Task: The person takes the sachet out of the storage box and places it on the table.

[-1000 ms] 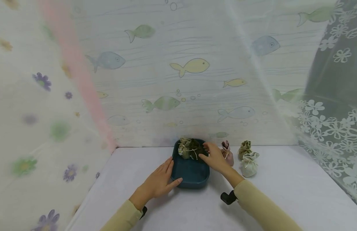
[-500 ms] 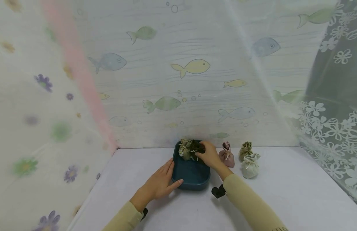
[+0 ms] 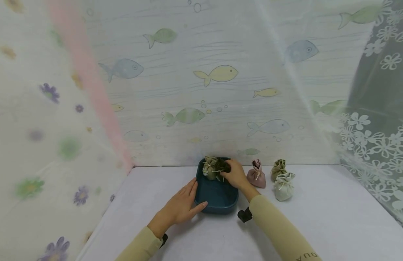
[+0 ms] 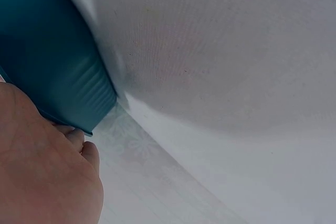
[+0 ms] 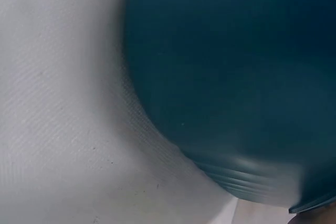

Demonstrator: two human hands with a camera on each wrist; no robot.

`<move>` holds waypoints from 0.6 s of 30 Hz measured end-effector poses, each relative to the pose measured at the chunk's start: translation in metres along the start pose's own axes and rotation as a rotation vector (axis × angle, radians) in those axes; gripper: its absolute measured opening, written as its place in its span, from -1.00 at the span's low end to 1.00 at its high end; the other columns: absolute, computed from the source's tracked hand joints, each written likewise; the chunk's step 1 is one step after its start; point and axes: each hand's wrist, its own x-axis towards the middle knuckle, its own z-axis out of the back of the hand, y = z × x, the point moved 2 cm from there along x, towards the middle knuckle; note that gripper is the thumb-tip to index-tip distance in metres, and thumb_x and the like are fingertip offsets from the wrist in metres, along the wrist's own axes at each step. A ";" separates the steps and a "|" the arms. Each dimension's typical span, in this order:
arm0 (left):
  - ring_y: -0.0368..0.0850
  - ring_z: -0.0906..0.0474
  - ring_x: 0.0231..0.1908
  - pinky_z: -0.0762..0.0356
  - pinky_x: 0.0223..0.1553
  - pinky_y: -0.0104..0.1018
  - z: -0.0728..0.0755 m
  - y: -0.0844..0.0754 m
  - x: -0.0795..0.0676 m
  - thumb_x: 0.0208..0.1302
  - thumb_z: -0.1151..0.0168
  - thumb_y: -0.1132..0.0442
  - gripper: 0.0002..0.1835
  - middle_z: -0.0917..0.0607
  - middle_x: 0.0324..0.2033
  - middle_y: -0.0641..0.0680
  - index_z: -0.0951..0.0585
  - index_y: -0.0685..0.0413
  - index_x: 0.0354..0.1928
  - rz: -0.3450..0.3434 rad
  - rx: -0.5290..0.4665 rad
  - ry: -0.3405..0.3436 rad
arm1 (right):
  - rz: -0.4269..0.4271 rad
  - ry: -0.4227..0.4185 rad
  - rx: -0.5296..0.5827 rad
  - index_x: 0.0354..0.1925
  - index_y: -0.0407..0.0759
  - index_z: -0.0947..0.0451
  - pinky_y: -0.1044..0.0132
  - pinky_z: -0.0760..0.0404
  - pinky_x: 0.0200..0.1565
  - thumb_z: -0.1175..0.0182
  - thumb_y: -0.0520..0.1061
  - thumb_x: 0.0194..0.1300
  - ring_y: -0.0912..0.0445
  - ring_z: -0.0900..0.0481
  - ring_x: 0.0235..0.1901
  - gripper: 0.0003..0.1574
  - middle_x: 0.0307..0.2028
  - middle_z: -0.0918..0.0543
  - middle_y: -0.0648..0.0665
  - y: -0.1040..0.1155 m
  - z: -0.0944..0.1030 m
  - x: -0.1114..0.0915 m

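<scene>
A dark teal rectangular dish [image 3: 216,197] stands on the table before me. My left hand [image 3: 178,204] rests against its left side, fingers extended along the rim and thumb by the front corner. In the dish's far part sits a light green drawstring pouch [image 3: 209,168]. Just right of that one, my right hand [image 3: 236,176] reaches over the rim and pinches a dark green pouch [image 3: 223,166], partly hidden by the fingers. The left wrist view shows the palm [image 4: 47,166] beside the dish wall [image 4: 58,56]. Mostly the dish's outside [image 5: 226,93] fills the right wrist view.
To the right of the dish stand a pink pouch [image 3: 257,177], an olive pouch [image 3: 278,168] and a pale mint pouch [image 3: 284,186]. The white table [image 3: 325,214] ends at a fish-print curtain [image 3: 182,141] behind the dish.
My right hand has moved slightly left and closed its fingers on the dark green pouch. The pink pouch shows more fully. My left hand keeps its place on the dish.
</scene>
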 end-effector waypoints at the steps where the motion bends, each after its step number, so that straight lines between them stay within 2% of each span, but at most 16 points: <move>1: 0.08 0.07 0.59 -0.09 0.53 0.01 0.000 0.000 0.000 0.45 0.39 -0.54 0.09 0.11 0.63 0.19 0.00 0.28 0.61 -0.001 -0.001 -0.003 | 0.004 -0.004 0.000 0.26 -0.46 -0.49 -0.21 -0.46 0.26 -0.40 -0.21 0.30 -0.34 -0.47 0.25 -0.36 0.22 -0.53 -0.45 0.000 0.000 0.000; 7: 0.10 0.05 0.59 -0.10 0.52 0.02 0.001 -0.002 -0.001 0.46 0.39 -0.53 0.09 0.07 0.62 0.22 -0.02 0.31 0.60 -0.007 -0.003 -0.014 | 0.053 -0.024 -0.010 0.09 -0.43 -0.61 -0.11 -0.59 0.07 -0.41 -0.29 0.26 -0.21 -0.59 -0.01 -0.55 -0.06 -0.61 -0.31 0.000 0.000 -0.001; 13: 0.11 0.05 0.59 -0.10 0.52 0.02 0.002 -0.003 -0.001 0.46 0.38 -0.52 0.09 0.06 0.62 0.25 -0.03 0.33 0.59 -0.006 0.000 -0.015 | 0.080 -0.017 -0.033 0.09 -0.43 -0.60 -0.09 -0.60 0.08 -0.40 -0.25 0.31 -0.19 -0.59 -0.01 -0.57 -0.06 -0.61 -0.30 0.001 0.002 -0.003; 18: 0.13 0.03 0.58 -0.12 0.51 0.07 0.002 -0.003 -0.001 0.48 0.35 -0.50 0.07 0.06 0.62 0.25 -0.03 0.34 0.59 -0.013 -0.010 -0.018 | 0.069 -0.029 0.031 0.11 -0.42 -0.57 -0.13 -0.59 0.10 -0.38 -0.21 0.35 -0.22 -0.60 0.04 -0.55 -0.01 -0.63 -0.34 0.007 0.008 -0.010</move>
